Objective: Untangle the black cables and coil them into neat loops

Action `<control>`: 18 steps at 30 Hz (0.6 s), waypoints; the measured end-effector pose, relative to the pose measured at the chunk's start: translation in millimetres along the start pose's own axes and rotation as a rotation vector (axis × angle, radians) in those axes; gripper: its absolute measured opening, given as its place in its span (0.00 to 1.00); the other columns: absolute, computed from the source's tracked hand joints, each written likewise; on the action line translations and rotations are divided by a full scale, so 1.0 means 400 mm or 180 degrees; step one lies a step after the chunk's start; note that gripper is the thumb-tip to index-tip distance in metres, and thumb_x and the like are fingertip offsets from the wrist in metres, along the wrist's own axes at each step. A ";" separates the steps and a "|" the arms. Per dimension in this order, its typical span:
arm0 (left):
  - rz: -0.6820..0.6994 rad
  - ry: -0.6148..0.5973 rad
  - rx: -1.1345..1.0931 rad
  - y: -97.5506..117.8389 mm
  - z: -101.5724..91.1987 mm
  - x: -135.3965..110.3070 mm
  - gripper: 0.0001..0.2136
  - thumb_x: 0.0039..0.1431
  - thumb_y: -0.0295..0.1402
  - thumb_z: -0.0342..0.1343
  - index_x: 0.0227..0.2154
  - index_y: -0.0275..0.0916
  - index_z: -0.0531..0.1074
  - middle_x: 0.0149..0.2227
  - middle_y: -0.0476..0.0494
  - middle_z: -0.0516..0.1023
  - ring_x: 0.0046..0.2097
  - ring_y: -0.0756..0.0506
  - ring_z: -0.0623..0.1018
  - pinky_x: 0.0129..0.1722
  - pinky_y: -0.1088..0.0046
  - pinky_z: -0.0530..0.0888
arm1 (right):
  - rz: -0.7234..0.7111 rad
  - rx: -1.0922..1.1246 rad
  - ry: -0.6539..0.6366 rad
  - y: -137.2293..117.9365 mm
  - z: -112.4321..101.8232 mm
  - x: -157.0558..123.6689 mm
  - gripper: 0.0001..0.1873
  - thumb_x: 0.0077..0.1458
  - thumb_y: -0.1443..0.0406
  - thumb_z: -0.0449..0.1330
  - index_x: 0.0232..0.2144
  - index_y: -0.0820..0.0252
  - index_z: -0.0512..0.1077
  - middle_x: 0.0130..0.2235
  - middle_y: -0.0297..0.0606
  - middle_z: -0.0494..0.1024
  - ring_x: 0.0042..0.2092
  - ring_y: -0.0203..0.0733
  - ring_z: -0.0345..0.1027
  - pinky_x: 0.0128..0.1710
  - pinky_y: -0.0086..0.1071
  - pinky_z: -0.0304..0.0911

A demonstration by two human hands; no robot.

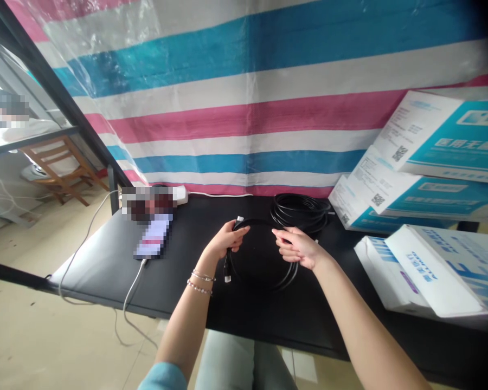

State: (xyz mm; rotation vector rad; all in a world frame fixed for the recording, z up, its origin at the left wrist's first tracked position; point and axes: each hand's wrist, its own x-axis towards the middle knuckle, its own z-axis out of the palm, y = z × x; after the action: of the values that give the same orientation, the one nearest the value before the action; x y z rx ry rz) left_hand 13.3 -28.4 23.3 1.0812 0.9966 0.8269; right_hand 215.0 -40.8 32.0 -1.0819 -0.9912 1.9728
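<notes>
The fingers of the left hand (229, 239) close on the left side of the looped black cable (260, 221), and those of the right hand (300, 248) pinch its right side, at the middle of the desk (162, 284). Should either grip slacken, the springy turns could fan out. The white-tipped connector (228, 279), loose near the left hand, could slip through the loop and knot it; the far coil (304, 199) could snag it too

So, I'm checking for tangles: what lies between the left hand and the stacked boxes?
In the head view, the held black cable loop, the right hand and, beyond that hand, a second black coil lie between them.
</notes>
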 end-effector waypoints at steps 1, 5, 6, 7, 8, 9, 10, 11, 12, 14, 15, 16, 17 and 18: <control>-0.0036 0.0049 -0.0059 -0.002 0.002 0.002 0.18 0.46 0.41 0.60 0.27 0.40 0.55 0.16 0.63 0.50 0.13 0.61 0.51 0.12 0.84 0.48 | -0.0139 -0.0062 0.0033 0.000 0.002 0.000 0.18 0.46 0.59 0.62 0.18 0.59 0.56 0.10 0.19 0.51 0.11 0.22 0.37 0.10 0.19 0.36; 0.0033 0.0266 -0.0264 0.002 0.003 0.007 0.19 0.45 0.41 0.61 0.28 0.41 0.54 0.17 0.63 0.50 0.13 0.61 0.50 0.13 0.84 0.44 | -0.0568 -0.0317 0.0228 -0.005 0.003 -0.007 0.14 0.44 0.59 0.63 0.24 0.61 0.62 0.15 0.23 0.61 0.15 0.24 0.49 0.16 0.23 0.53; 0.0078 0.0328 -0.0333 0.005 0.002 0.007 0.19 0.45 0.41 0.61 0.28 0.41 0.54 0.16 0.63 0.50 0.13 0.61 0.50 0.13 0.84 0.44 | -0.0605 -0.0350 0.0306 -0.008 0.002 -0.008 0.14 0.43 0.59 0.64 0.26 0.61 0.63 0.16 0.24 0.63 0.16 0.25 0.53 0.19 0.24 0.56; 0.0121 0.0398 -0.0415 0.008 0.001 0.006 0.19 0.45 0.41 0.61 0.28 0.41 0.54 0.16 0.63 0.49 0.12 0.61 0.50 0.13 0.84 0.43 | -0.0619 -0.0359 0.0381 -0.009 -0.001 -0.010 0.15 0.42 0.59 0.64 0.27 0.61 0.64 0.17 0.25 0.65 0.18 0.26 0.56 0.21 0.25 0.58; 0.0168 0.0474 -0.0509 0.012 0.000 0.005 0.19 0.45 0.41 0.61 0.27 0.41 0.53 0.15 0.64 0.48 0.12 0.61 0.49 0.13 0.84 0.43 | -0.0620 -0.0349 0.0435 -0.010 -0.003 -0.010 0.16 0.41 0.59 0.64 0.29 0.60 0.65 0.19 0.26 0.66 0.19 0.27 0.58 0.23 0.26 0.60; 0.0217 0.0545 -0.0611 0.015 0.000 0.004 0.20 0.44 0.41 0.61 0.26 0.41 0.53 0.15 0.64 0.47 0.12 0.61 0.49 0.13 0.84 0.43 | -0.0624 -0.0324 0.0459 -0.010 -0.005 -0.009 0.16 0.41 0.59 0.65 0.31 0.60 0.65 0.20 0.27 0.68 0.21 0.29 0.61 0.24 0.26 0.61; 0.0270 0.0609 -0.0716 0.018 -0.001 0.003 0.20 0.44 0.41 0.61 0.26 0.41 0.52 0.14 0.64 0.46 0.12 0.61 0.49 0.13 0.84 0.42 | -0.0637 -0.0290 0.0456 -0.009 -0.007 -0.008 0.17 0.41 0.60 0.65 0.32 0.60 0.66 0.22 0.28 0.69 0.23 0.30 0.63 0.25 0.27 0.61; 0.0332 0.0668 -0.0822 0.021 -0.001 0.002 0.20 0.44 0.41 0.61 0.25 0.41 0.52 0.14 0.64 0.46 0.12 0.61 0.48 0.13 0.84 0.42 | -0.0655 -0.0252 0.0432 -0.006 -0.007 -0.005 0.17 0.41 0.60 0.65 0.33 0.60 0.66 0.22 0.29 0.70 0.24 0.31 0.64 0.26 0.27 0.61; 0.0398 0.0720 -0.0925 0.022 0.000 0.002 0.21 0.43 0.41 0.61 0.24 0.41 0.51 0.13 0.64 0.46 0.12 0.60 0.48 0.13 0.84 0.42 | -0.0684 -0.0203 0.0392 -0.002 -0.006 -0.002 0.17 0.41 0.60 0.65 0.33 0.60 0.66 0.23 0.29 0.71 0.24 0.31 0.65 0.26 0.28 0.62; 0.0519 0.0815 -0.1118 0.023 0.001 0.003 0.21 0.43 0.40 0.62 0.24 0.41 0.51 0.13 0.64 0.46 0.12 0.60 0.48 0.13 0.84 0.43 | -0.0799 -0.0038 0.0267 0.008 0.000 0.005 0.15 0.43 0.60 0.65 0.32 0.60 0.66 0.21 0.28 0.70 0.23 0.32 0.64 0.27 0.29 0.62; 0.0563 0.0852 -0.1199 0.022 0.002 0.003 0.22 0.42 0.40 0.62 0.23 0.41 0.50 0.13 0.64 0.47 0.12 0.60 0.48 0.13 0.84 0.43 | -0.0879 0.0105 0.0195 0.012 0.004 0.008 0.13 0.44 0.59 0.64 0.30 0.60 0.66 0.19 0.27 0.68 0.22 0.31 0.63 0.28 0.30 0.63; 0.0594 0.0861 -0.1269 0.021 0.002 0.004 0.21 0.42 0.39 0.62 0.23 0.40 0.50 0.12 0.63 0.47 0.12 0.60 0.48 0.13 0.84 0.44 | -0.0959 0.0256 0.0120 0.016 0.009 0.011 0.12 0.46 0.59 0.63 0.28 0.60 0.66 0.16 0.25 0.64 0.20 0.29 0.60 0.28 0.31 0.64; 0.0601 0.0823 -0.1323 0.020 0.003 0.005 0.21 0.42 0.38 0.62 0.22 0.40 0.50 0.12 0.63 0.48 0.12 0.60 0.49 0.13 0.84 0.45 | -0.1007 0.0402 0.0062 0.019 0.013 0.013 0.12 0.47 0.58 0.62 0.25 0.60 0.65 0.14 0.22 0.59 0.17 0.27 0.55 0.27 0.30 0.63; 0.0585 0.0752 -0.1358 0.020 0.003 0.005 0.20 0.42 0.37 0.62 0.22 0.40 0.51 0.12 0.62 0.49 0.13 0.59 0.50 0.12 0.84 0.47 | -0.1027 0.0518 0.0041 0.020 0.016 0.014 0.13 0.48 0.58 0.62 0.24 0.60 0.64 0.12 0.21 0.56 0.15 0.25 0.50 0.24 0.29 0.61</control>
State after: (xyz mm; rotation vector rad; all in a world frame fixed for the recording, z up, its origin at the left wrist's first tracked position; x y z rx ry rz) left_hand 14.4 -24.9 30.6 0.7238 0.8678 1.2751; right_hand 205.2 -42.0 25.5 -0.7897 -0.9166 1.7470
